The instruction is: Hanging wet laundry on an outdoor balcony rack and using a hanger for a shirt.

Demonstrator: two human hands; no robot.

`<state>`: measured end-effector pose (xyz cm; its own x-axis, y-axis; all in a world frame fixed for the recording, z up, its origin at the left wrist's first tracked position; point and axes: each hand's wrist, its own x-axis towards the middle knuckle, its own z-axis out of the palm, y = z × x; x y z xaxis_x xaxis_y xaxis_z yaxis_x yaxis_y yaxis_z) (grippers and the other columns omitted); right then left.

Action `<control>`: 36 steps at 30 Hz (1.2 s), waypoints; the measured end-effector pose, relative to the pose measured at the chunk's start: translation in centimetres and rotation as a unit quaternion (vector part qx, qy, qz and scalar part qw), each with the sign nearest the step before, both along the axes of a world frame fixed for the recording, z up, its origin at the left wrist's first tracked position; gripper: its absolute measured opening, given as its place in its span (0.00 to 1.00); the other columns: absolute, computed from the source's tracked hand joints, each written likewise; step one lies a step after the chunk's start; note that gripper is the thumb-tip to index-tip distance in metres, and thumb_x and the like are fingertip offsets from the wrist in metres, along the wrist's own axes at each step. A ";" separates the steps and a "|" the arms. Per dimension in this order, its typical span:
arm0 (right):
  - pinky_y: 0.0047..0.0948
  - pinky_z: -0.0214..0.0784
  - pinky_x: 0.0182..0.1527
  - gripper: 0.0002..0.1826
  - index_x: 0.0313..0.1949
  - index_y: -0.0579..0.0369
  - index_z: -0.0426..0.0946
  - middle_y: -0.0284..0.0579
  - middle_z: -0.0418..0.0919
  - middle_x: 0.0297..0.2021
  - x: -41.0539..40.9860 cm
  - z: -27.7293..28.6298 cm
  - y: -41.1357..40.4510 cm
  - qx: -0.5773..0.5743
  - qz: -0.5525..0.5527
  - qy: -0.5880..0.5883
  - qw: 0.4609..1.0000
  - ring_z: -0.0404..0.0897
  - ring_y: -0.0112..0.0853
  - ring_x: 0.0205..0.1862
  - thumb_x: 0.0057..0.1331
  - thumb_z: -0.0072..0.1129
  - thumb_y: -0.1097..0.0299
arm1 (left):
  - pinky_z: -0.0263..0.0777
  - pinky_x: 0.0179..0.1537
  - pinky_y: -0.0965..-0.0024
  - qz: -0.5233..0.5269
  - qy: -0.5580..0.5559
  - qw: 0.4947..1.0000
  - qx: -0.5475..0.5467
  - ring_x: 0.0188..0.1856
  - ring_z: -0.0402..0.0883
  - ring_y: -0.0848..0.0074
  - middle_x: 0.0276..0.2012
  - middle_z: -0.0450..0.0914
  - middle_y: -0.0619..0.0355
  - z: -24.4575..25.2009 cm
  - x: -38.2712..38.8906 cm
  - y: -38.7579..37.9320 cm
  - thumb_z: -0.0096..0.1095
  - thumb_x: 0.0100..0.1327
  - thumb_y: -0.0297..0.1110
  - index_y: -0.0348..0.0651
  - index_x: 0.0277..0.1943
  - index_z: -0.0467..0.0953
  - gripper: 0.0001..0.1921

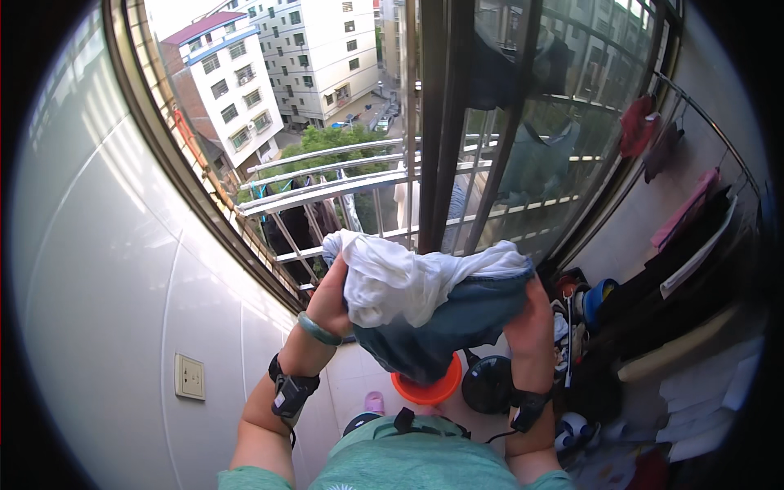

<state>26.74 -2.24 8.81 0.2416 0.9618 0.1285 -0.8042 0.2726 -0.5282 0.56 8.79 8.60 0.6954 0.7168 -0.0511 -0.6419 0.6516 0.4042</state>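
Between my hands, raised in front of me, a blue denim garment [422,343] hangs in folds with bunched white cloth [392,275] along its top. Whether the white cloth is its lining or a separate piece I cannot tell. My left hand [334,303] grips the bundle at its left end, fingers partly hidden behind the cloth. At the opposite end, my right hand [530,315] holds the denim edge. An orange basin [450,386] stands on the floor below, partly covered from view by the hanging denim.
A window frame [432,135] and metal railing [331,193] lie ahead, with clothes on hangers outside. A dark round object [487,383] sits beside the basin. At right, clothes hang from a metal rail [704,107] above floor clutter. A tiled wall with a socket [190,376] borders the left.
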 end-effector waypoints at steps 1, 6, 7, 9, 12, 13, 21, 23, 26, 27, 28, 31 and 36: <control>0.39 0.68 0.54 0.23 0.55 0.52 0.63 0.47 0.73 0.49 0.4 -1.0 -0.3 -0.021 0.034 -0.040 0.998 0.75 0.36 0.49 0.61 0.57 0.70 | 0.67 0.56 0.60 -0.007 -0.019 0.999 -0.027 0.52 0.74 0.66 0.52 0.74 0.54 0.1 1.8 0.1 0.42 0.69 0.49 0.41 0.54 0.69 0.22; 0.27 0.54 0.59 0.43 0.65 0.59 0.49 0.44 0.64 0.54 -3.5 -9.1 1.8 -0.011 0.041 -0.340 0.940 0.63 0.30 0.56 0.57 0.66 0.63 | 0.62 0.59 0.50 0.011 0.041 0.999 -0.001 0.57 0.70 0.56 0.56 0.70 0.49 2.0 3.8 -3.0 0.43 0.66 0.50 0.40 0.60 0.63 0.27; 0.26 0.54 0.59 0.41 0.64 0.59 0.51 0.46 0.65 0.55 -4.5 -10.1 2.4 0.001 0.037 -0.319 0.947 0.63 0.31 0.56 0.57 0.65 0.62 | 0.62 0.59 0.50 0.049 0.098 0.990 0.085 0.57 0.70 0.57 0.57 0.70 0.49 1.0 2.7 -2.6 0.46 0.65 0.50 0.41 0.61 0.63 0.27; 0.25 0.55 0.59 0.37 0.61 0.61 0.57 0.46 0.67 0.54 -4.1 -11.7 2.9 -0.027 0.029 -0.339 0.940 0.64 0.29 0.56 0.57 0.65 0.61 | 0.62 0.59 0.50 0.099 0.144 0.979 0.101 0.57 0.69 0.57 0.57 0.69 0.48 1.9 2.0 -3.0 0.46 0.64 0.49 0.39 0.61 0.62 0.27; 0.25 0.56 0.57 0.30 0.59 0.58 0.59 0.41 0.70 0.50 -0.4 -13.3 1.6 -0.081 -0.055 -0.422 0.901 0.66 0.26 0.54 0.61 0.59 0.61 | 0.61 0.59 0.50 0.112 0.171 0.975 0.090 0.58 0.68 0.57 0.57 0.68 0.47 2.2 2.4 -3.0 0.47 0.64 0.48 0.37 0.61 0.61 0.28; 0.25 0.59 0.54 0.30 0.59 0.57 0.58 0.40 0.71 0.49 0.8 -14.2 1.3 -0.107 -0.078 -0.417 0.899 0.67 0.25 0.52 0.62 0.58 0.61 | 0.61 0.60 0.50 0.110 0.176 0.974 0.087 0.58 0.67 0.56 0.57 0.68 0.46 2.2 2.7 -2.8 0.48 0.63 0.48 0.37 0.61 0.61 0.29; 0.16 0.63 0.33 0.23 0.54 0.46 0.66 0.29 0.75 0.39 8.9 -18.0 -9.1 -0.255 -0.058 -0.288 0.921 0.72 0.18 0.36 0.63 0.55 0.53 | 0.59 0.61 0.49 0.098 0.185 0.975 0.074 0.60 0.64 0.56 0.57 0.66 0.43 2.3 2.3 -2.2 0.50 0.62 0.46 0.32 0.61 0.59 0.31; 0.20 0.64 0.42 0.21 0.54 0.50 0.67 0.32 0.74 0.43 10.3 -17.9 -13.0 -0.304 -0.059 -0.275 0.910 0.71 0.20 0.43 0.64 0.53 0.56 | 0.62 0.59 0.52 0.107 0.195 0.970 0.095 0.58 0.66 0.56 0.56 0.67 0.43 3.0 2.7 -2.8 0.49 0.62 0.43 0.31 0.59 0.60 0.28; 0.22 0.66 0.44 0.20 0.52 0.50 0.69 0.34 0.76 0.43 12.0 -18.1 -18.0 -0.383 -0.131 -0.234 0.884 0.73 0.22 0.45 0.64 0.54 0.56 | 0.64 0.58 0.53 0.022 0.077 0.988 0.134 0.57 0.68 0.57 0.54 0.69 0.44 0.9 1.4 -0.7 0.49 0.63 0.41 0.31 0.58 0.62 0.26; 0.23 0.67 0.44 0.19 0.51 0.50 0.70 0.35 0.76 0.44 12.6 -17.7 -19.7 -0.393 -0.160 -0.240 0.873 0.73 0.23 0.45 0.64 0.54 0.56 | 0.64 0.58 0.54 -0.054 -0.021 0.989 0.139 0.57 0.68 0.57 0.54 0.69 0.44 0.1 1.0 -0.1 0.49 0.63 0.40 0.32 0.58 0.63 0.25; 0.23 0.67 0.44 0.17 0.49 0.50 0.71 0.34 0.76 0.43 13.4 -17.1 -21.4 -0.409 -0.186 -0.224 0.865 0.74 0.23 0.45 0.64 0.55 0.57 | 0.64 0.58 0.54 -0.051 -0.026 0.989 0.134 0.57 0.68 0.57 0.54 0.69 0.44 -0.8 0.4 0.2 0.49 0.63 0.40 0.32 0.58 0.63 0.25; 0.22 0.68 0.40 0.13 0.46 0.50 0.72 0.35 0.77 0.39 17.0 -13.5 -25.2 -0.418 -0.272 -0.310 0.810 0.75 0.22 0.40 0.64 0.55 0.60 | 0.65 0.57 0.56 0.095 0.139 0.986 -0.001 0.57 0.68 0.58 0.54 0.69 0.45 -1.6 -0.1 -0.2 0.50 0.63 0.37 0.34 0.58 0.63 0.23; 0.17 0.65 0.31 0.08 0.41 0.53 0.72 0.32 0.74 0.31 25.6 -2.9 -28.8 -0.327 -0.470 -0.394 0.719 0.72 0.19 0.31 0.64 0.51 0.67 | 0.65 0.57 0.56 0.100 0.155 0.978 0.100 0.57 0.68 0.57 0.55 0.69 0.45 -0.5 1.3 -1.9 0.50 0.63 0.37 0.34 0.58 0.62 0.23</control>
<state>52.30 -31.07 5.95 0.9245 0.3381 0.1762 0.1924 -0.0148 -0.9812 1.88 6.92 8.14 0.5134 0.8542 -0.0823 -0.5747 0.4135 0.7062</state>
